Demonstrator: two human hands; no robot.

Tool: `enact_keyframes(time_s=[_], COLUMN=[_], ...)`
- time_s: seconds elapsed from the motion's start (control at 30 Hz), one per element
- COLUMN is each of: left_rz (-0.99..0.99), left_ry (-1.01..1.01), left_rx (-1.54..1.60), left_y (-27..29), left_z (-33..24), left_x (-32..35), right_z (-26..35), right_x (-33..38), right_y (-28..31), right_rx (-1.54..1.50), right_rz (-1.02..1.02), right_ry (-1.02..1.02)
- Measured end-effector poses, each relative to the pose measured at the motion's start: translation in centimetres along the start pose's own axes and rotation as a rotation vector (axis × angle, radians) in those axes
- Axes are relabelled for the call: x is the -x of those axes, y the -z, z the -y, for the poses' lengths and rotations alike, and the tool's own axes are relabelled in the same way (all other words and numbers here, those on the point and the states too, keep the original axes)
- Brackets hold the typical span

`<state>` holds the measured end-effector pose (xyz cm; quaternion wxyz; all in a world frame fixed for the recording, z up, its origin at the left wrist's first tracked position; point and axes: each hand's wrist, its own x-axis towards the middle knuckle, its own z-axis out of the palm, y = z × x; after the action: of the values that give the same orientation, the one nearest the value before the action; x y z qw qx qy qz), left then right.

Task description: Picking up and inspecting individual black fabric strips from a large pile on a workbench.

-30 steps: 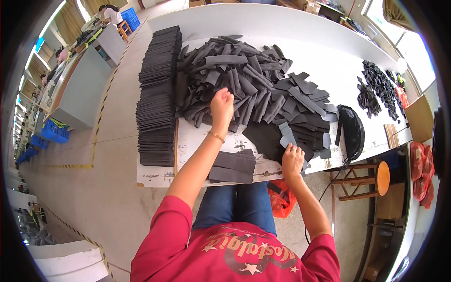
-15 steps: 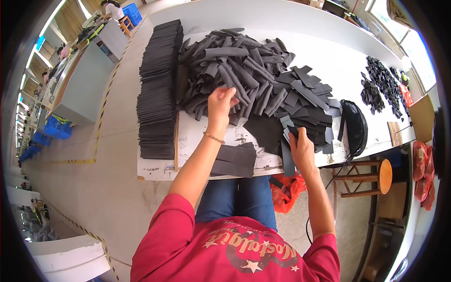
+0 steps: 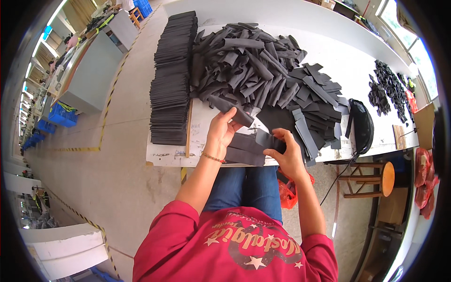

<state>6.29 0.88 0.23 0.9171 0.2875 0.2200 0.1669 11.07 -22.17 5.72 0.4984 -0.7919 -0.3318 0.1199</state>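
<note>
My left hand grips a curled black fabric strip near the front of the table. Just right of it, my right hand pinches a flat dark fabric piece between thumb and fingers. Beneath both hands, several flat dark pieces lie at the table's front edge. A big heap of curled black strips rises beyond my hands. To its right spreads a pile of flat black pieces, with greyer strips at its near side.
A long, tight row of stacked black pieces runs along the table's left side, beside a thin wooden strip. At right are a black mesh-like bundle, a wooden stool and smaller black scraps. A red bag hangs below the edge.
My left hand has drawn a curled strip nearer from the heap. My right hand has moved left from the flat pile, bringing a flat piece. The view has shifted slightly.
</note>
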Motion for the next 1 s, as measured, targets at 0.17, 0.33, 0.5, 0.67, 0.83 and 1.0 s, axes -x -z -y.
enact_keyframes(time_s=[0.17, 0.33, 0.5, 0.67, 0.83, 1.0], left_rz=[0.080, 0.100, 0.204, 0.231, 0.249, 0.357], left_ry=[-0.027, 0.003, 0.068, 0.087, -0.103, -0.112], left_rx=[-0.040, -0.150, -0.086, -0.027, -0.012, 0.083], left_y=[-0.6, -1.1, -1.4, -2.2, -4.1, -4.3], left_z=[0.0, 0.3, 0.2, 0.2, 0.6, 0.7], left_x=[1.4, 2.0, 2.6, 3.7, 5.9, 4.7], right_z=[0.3, 0.2, 0.5, 0.8, 2.1, 2.9], right_x=[-0.1, -1.0, -1.4, -1.6, -1.4, -0.8], right_y=[-0.4, -1.3, -1.2, -1.7, -3.4, -5.4], right_rx=[0.042, 0.224, 0.433, 0.588, 0.488, 0.344], right_rz=[-0.183, -0.269, -0.325, -0.407, -0.329, -0.281], right_ry=[0.143, 0.308, 0.434, 0.577, 0.429, 0.429])
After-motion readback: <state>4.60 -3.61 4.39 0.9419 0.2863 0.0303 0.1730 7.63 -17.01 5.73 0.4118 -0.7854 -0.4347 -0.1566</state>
